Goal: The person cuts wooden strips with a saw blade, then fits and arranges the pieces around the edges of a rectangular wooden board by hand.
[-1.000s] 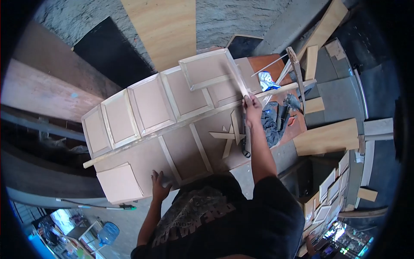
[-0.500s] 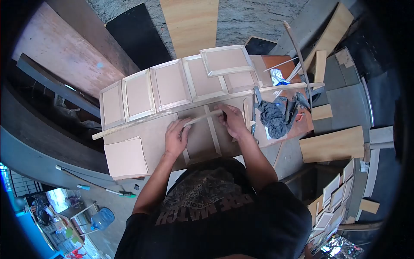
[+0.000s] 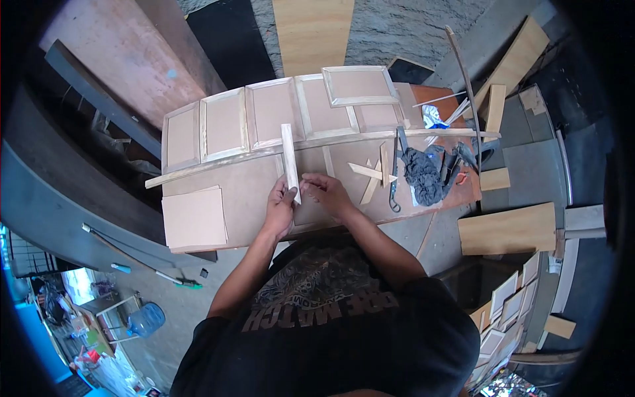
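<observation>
Pinched in my left hand [image 3: 281, 206] is a short wooden strip [image 3: 289, 159], held by its near end and pointing away from me. Just right of the strip's lower end is my right hand [image 3: 327, 195], its fingers curled; whether they touch anything is hard to make out. Beyond both hands a long wooden batten [image 3: 264, 151] crosses the board-covered table. Framed panels [image 3: 223, 126] stand in a row behind it, and one more framed panel [image 3: 360, 86] lies over the row's right end. Several short strips [image 3: 366, 172] lie crossed to the right of my right hand.
Thin flat sheets [image 3: 194, 218] are stacked at the table's left. On the right lie a saw-like tool [image 3: 395, 178], a dark cloth [image 3: 424, 177] and a blue-white packet [image 3: 433, 117]. A plywood piece [image 3: 508, 228] is beyond the right edge. A water jug [image 3: 147, 319] sits lower left.
The strip went from the table's right side to between both hands, then turned from crosswise to pointing away, held in my left hand. My right hand has let go of its end.
</observation>
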Tool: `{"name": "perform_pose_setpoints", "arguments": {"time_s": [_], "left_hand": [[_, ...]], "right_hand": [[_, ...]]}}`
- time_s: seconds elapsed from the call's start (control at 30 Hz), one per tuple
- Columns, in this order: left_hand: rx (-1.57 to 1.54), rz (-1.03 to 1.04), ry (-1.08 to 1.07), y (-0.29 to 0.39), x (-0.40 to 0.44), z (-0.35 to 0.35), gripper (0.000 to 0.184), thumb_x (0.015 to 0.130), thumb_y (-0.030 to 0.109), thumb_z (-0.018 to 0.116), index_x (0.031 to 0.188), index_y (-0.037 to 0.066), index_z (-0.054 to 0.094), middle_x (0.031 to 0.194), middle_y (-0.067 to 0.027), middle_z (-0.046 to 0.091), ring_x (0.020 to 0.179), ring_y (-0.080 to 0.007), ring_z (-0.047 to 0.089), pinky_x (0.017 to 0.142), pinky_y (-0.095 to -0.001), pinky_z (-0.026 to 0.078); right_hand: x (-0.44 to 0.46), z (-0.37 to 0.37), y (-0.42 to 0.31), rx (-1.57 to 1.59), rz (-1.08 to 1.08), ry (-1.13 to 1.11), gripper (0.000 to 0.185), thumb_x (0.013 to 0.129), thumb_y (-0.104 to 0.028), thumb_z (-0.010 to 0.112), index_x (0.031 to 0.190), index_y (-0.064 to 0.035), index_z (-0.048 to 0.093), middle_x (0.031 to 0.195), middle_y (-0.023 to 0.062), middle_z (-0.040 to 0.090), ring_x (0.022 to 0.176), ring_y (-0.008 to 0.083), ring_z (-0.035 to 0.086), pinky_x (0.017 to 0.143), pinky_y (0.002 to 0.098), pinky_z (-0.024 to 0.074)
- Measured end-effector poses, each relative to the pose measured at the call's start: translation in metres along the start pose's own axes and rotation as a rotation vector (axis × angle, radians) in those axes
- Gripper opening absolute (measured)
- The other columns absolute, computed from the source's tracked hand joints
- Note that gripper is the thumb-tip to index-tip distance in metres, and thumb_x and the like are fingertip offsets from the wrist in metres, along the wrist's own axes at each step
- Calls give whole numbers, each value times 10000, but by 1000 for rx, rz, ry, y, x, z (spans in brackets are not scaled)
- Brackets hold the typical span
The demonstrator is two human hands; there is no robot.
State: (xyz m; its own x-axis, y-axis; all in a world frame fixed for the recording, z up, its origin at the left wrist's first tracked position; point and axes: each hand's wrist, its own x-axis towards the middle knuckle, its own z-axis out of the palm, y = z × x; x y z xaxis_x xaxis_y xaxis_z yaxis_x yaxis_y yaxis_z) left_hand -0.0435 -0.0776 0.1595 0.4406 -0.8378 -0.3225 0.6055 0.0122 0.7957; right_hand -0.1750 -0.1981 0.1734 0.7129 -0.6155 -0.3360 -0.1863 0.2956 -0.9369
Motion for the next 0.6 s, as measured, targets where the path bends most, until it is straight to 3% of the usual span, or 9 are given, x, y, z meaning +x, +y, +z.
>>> {"name": "perform_pose_setpoints", "arguments": {"time_s": [0.17,0.27,0.3,0.4,0.6], "left_hand": [[13,8,-12,-9,-5,-7,381,1101,-6,503,1480,10,531,1305,-97,680,1161,-146,665,1002,-285,537],[-107,-10,42,-11,-12,-2,382,1079,5,566,1458,54,571,1216,-40,739,988,-80,688,779,-189,509],[-131,-28,60,-13,-14,-4,365,1077,13,580,1439,53,581,1205,-42,743,991,-84,690,791,-197,514],[-182,-81,135,-16,-19,-13,310,1069,33,621,1378,49,612,1182,-48,753,996,-102,699,830,-220,531],[-291,-124,268,-23,-27,-23,218,1050,39,662,1266,68,651,1136,-57,756,990,-125,717,870,-245,559]], "right_hand": [[4,1,16,-54,-57,-11,374,1048,-149,688,1390,-1,669,1142,40,755,995,102,670,843,268,522],[-5,9,18,-62,-25,-4,394,1032,-171,712,1376,19,679,1123,77,771,1009,143,698,902,302,542],[-7,10,18,-64,-3,0,405,1023,-177,723,1369,29,684,1115,96,779,1018,164,712,929,319,552],[-12,10,19,181,180,-34,390,1042,-190,720,1382,-5,677,1127,37,754,980,115,680,865,283,540],[-23,14,23,-51,-2,-79,387,1017,-194,750,1350,-4,702,1162,59,774,1014,139,707,903,307,552]]}}
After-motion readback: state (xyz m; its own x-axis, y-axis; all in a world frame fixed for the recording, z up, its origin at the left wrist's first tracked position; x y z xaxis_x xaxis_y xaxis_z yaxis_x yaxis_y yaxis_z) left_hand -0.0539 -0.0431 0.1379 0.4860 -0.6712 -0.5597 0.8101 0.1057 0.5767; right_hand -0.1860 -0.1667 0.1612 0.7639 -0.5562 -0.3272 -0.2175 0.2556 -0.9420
